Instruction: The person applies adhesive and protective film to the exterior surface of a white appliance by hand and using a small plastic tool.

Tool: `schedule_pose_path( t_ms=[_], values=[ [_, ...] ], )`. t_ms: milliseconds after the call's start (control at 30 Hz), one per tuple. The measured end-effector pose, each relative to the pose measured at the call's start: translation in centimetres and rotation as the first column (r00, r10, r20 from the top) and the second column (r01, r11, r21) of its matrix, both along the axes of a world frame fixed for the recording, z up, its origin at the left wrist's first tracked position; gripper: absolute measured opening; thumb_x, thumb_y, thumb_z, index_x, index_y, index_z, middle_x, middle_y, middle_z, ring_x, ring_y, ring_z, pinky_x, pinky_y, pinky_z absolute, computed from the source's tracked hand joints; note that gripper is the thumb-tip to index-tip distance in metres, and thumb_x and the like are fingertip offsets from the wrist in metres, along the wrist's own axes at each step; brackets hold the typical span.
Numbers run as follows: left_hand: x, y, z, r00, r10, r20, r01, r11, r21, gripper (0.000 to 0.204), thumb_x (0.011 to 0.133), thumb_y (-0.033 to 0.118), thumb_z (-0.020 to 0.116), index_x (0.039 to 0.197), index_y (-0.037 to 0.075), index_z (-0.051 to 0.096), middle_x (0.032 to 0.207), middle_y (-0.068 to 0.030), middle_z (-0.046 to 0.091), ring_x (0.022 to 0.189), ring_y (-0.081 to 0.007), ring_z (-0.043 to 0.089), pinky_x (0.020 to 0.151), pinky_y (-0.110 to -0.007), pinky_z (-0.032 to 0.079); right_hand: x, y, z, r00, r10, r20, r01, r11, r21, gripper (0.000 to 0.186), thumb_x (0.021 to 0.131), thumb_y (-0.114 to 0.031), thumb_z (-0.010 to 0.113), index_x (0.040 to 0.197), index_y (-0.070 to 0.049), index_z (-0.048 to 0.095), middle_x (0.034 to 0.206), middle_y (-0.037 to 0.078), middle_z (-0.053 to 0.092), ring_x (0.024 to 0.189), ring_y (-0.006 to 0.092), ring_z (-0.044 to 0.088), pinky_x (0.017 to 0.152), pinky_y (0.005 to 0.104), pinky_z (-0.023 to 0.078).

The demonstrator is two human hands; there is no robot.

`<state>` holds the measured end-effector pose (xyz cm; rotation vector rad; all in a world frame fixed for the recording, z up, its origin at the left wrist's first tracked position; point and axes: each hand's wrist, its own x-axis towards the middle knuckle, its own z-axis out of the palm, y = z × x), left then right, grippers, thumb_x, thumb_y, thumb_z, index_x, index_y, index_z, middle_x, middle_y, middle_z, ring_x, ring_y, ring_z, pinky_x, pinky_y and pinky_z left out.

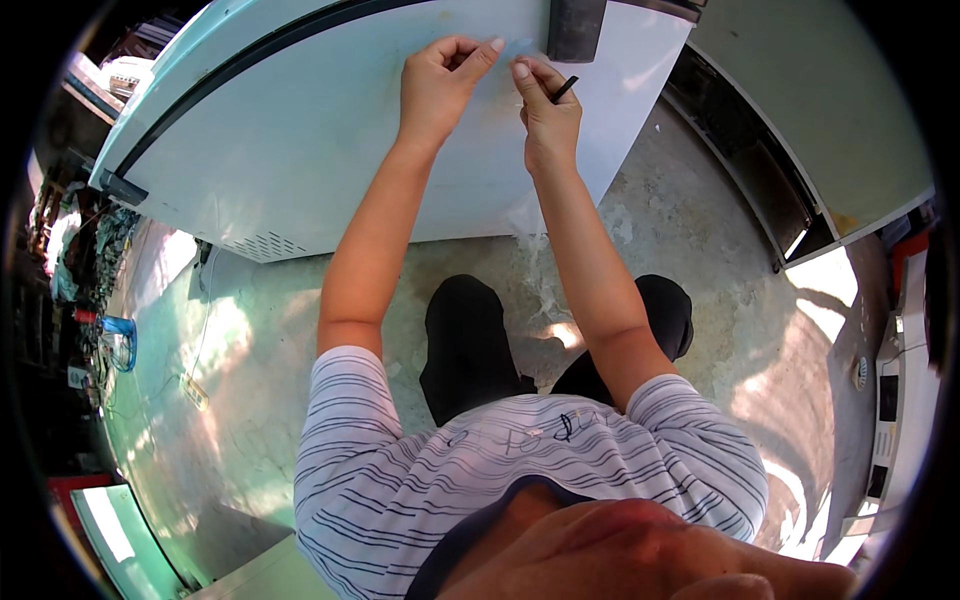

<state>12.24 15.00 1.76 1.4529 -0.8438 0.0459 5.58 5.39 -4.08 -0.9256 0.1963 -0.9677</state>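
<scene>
Both arms reach forward to the white side of a large appliance (300,150), which looks like a chest freezer with a dark trim along its top edge. My left hand (437,88) is closed in a pinch close to that panel; whatever its fingertips may hold is too small to make out. Just to its right, my right hand (549,108) is also closed. A short thin black stick-like piece (565,90) pokes out from its fingers. Between the fingertips shows a faint bluish patch, too blurred to name. Above the right hand a dark grey rectangular part (576,30) is fixed to the panel.
At the right stands another large cabinet (830,120) with an open dark bottom section. A white boxy unit (895,400) is at the far right. On the concrete floor (270,380) at left lie a power strip (194,392) with its cord and a blue object (120,335).
</scene>
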Motion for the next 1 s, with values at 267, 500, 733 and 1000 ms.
schedule_pose_path(
  t_ms=[267, 500, 733, 1000],
  values=[
    [-0.7, 0.5, -0.8, 0.999, 0.042, 0.006, -0.042, 0.996, 0.081, 0.033, 0.084, 0.027, 0.074, 0.065, 0.005, 0.057, 0.057, 0.0075, 0.047, 0.055, -0.0014, 0.039, 0.048, -0.020, 0.029, -2.2, 0.5, 1.3, 0.997, 0.029, -0.072, -0.037, 0.994, -0.101, 0.033, 0.080, -0.021, 0.079, 0.103, -0.001, 0.065, 0.098, 0.005, 0.066, 0.079, 0.0071, 0.058, 0.075, 0.0220, 0.047],
    [-2.1, 0.3, -1.3, 0.958, 0.160, 0.236, -0.200, 0.967, 0.158, 0.026, 0.080, 0.018, 0.072, 0.068, 0.000, 0.058, 0.058, -0.0013, 0.056, 0.052, -0.0073, 0.046, 0.048, -0.025, 0.039, -0.9, 0.9, 0.9, 0.993, -0.115, -0.008, 0.105, 0.936, -0.337, 0.050, 0.074, -0.027, 0.084, 0.104, 0.001, 0.055, 0.110, 0.011, 0.062, 0.063, 0.0042, 0.049, 0.057, 0.0195, 0.043],
    [-3.0, 0.4, -2.8, 0.993, 0.110, 0.045, -0.110, 0.994, 0.010, 0.030, 0.083, 0.017, 0.071, 0.063, 0.002, 0.055, 0.053, 0.0052, 0.047, 0.051, -0.0036, 0.039, 0.047, -0.022, 0.032, -0.2, 0.6, 0.4, 0.981, -0.195, 0.023, 0.194, 0.943, -0.270, 0.034, 0.083, -0.020, 0.075, 0.098, -0.002, 0.050, 0.096, 0.010, 0.067, 0.061, 0.0046, 0.050, 0.056, 0.0192, 0.043],
    [-2.4, 0.4, -2.8, 0.977, 0.168, 0.129, -0.183, 0.977, 0.112, 0.028, 0.082, 0.015, 0.069, 0.062, 0.003, 0.054, 0.053, 0.0057, 0.047, 0.051, -0.0025, 0.038, 0.047, -0.021, 0.031, -0.5, 0.9, 0.9, 0.976, -0.217, 0.033, 0.216, 0.917, -0.335, 0.039, 0.084, -0.029, 0.074, 0.098, -0.002, 0.049, 0.094, 0.007, 0.065, 0.060, 0.0056, 0.051, 0.055, 0.0215, 0.042]
  ],
)
